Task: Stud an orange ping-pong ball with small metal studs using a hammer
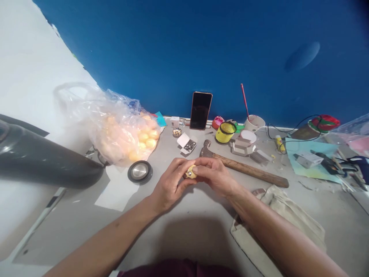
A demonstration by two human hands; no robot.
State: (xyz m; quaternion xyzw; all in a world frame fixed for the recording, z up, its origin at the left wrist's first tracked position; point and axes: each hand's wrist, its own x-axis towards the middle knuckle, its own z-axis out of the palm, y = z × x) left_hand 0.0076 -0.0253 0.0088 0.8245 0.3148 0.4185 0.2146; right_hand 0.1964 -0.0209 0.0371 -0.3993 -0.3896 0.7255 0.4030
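My left hand (170, 184) and my right hand (215, 175) meet at the middle of the grey table (184, 227). Together they pinch a small yellow ball-like piece (190, 172) with a metal part on it; fingers of both hands are closed around it. A wooden-handled hammer (245, 168) lies just behind my right hand. A small open box of metal bits (187, 144) sits beyond my hands.
A clear plastic bag of yellow-orange balls (121, 129) lies at the left, a round metal lid (140, 171) beside it. A phone (200, 110) leans on the blue wall. A yellow tin (225, 132), cups, wires and a cloth (285, 215) crowd the right. A dark tube (43, 157) juts in at left.
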